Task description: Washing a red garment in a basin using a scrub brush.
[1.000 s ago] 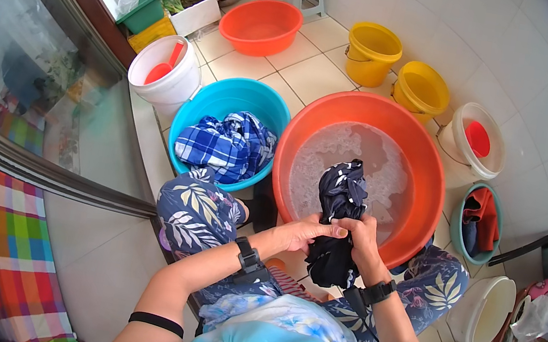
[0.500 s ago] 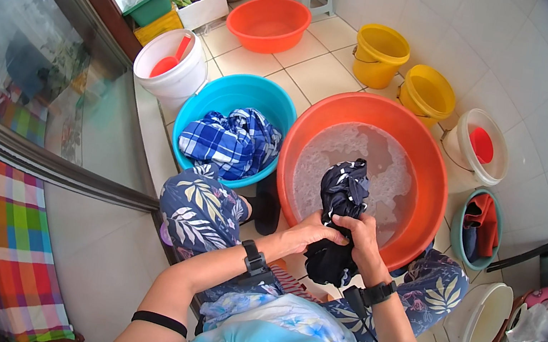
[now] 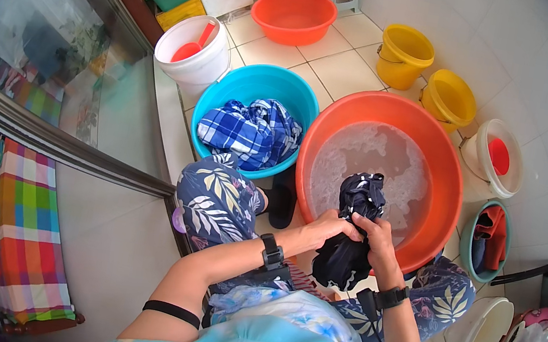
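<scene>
Both hands grip a dark wet garment with small white spots. My left hand holds it from the left and my right hand from the right, close together. The garment hangs over the near rim of a large orange basin filled with soapy water. Its lower end dangles down in front of my knees. Black bands sit on both wrists.
A blue basin to the left holds a blue-and-white checked cloth. Farther off stand a white bucket with a red scoop, a smaller orange basin, two yellow buckets and a small tub with clothes. A glass door runs along the left.
The hands and the dark garment stay almost where they were over the basin's near rim. The view has shifted slightly, with my head moving a little.
</scene>
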A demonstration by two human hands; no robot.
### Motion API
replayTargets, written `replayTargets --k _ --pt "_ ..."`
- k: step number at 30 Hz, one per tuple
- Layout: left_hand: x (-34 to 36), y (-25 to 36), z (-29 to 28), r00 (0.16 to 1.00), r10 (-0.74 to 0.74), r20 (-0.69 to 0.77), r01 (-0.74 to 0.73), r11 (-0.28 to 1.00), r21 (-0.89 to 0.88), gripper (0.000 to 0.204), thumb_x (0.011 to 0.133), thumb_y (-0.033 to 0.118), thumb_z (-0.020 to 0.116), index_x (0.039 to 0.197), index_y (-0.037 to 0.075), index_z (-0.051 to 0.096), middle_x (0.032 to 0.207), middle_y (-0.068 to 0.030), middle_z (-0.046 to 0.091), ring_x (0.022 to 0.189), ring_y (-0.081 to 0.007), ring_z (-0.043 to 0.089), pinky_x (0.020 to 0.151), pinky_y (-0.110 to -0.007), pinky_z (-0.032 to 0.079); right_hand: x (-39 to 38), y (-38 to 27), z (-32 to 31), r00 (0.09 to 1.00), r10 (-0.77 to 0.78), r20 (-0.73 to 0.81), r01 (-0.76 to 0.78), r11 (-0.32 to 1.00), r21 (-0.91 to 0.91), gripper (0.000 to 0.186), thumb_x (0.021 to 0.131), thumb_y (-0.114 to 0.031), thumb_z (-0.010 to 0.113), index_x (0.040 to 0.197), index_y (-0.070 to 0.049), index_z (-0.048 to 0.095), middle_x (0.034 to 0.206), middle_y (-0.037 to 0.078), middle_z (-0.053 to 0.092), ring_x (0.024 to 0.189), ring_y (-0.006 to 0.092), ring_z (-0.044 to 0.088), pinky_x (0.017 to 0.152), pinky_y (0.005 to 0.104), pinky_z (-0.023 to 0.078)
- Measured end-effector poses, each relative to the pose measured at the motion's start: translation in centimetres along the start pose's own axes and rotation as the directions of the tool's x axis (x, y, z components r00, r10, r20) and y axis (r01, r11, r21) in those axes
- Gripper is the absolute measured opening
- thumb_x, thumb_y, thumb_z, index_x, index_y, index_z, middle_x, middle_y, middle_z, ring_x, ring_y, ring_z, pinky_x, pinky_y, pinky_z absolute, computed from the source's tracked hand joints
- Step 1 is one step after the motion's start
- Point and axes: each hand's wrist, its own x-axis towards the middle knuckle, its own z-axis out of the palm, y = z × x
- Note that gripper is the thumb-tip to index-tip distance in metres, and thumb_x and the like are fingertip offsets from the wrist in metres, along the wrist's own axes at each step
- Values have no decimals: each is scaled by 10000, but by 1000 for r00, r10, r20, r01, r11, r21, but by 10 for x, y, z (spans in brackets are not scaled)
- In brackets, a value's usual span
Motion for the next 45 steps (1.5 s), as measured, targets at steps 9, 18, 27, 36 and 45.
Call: replayTargets --k 9,18,27,36,45 --pt "8 -5 -5 999 -31 17 32 998 -48 343 648 80 704 973 -10 642 886 -122 668 837 -233 648 796 -369 501 3 2 -2 1000 -3 15 3 1000 -17 340 787 -196 700 959 87 619 845 122 650 699 190 630 653 303 521" --pt "6 0 -6 998 -41 -41 38 996 -78 383 642 71 695 1007 -15 618 914 -132 654 835 -261 647 805 -383 506 5 3 1 999 -33 0 33 990 -138 431 812 -272 707 989 102 587 873 134 644 730 190 632 657 312 524" --pt "12 2 -15 1000 -10 -15 7 990 -142 347 645 39 675 985 -11 630 899 -122 658 818 -246 651 779 -362 516 6 2 -6 996 -85 14 86 970 -227 439 840 -331 673 977 82 619 853 84 626 717 141 576 650 268 469" --pt "3 97 -78 986 50 -157 -101 935 -339 209 686 -18 636 894 -28 652 872 -120 679 810 -243 663 800 -374 538 16 5 -32 983 -133 -128 96 961 -261 478 850 -484 612 984 -27 641 894 53 600 786 159 553 717 300 423" --pt "-49 222 -213 880 261 -396 -255 965 68 266 648 -9 678 911 -46 654 896 -143 685 803 -256 667 799 -357 543 25 48 -41 980 118 -158 -160 943 -291 432 822 -398 655 959 11 635 854 103 619 804 211 587 674 398 496"
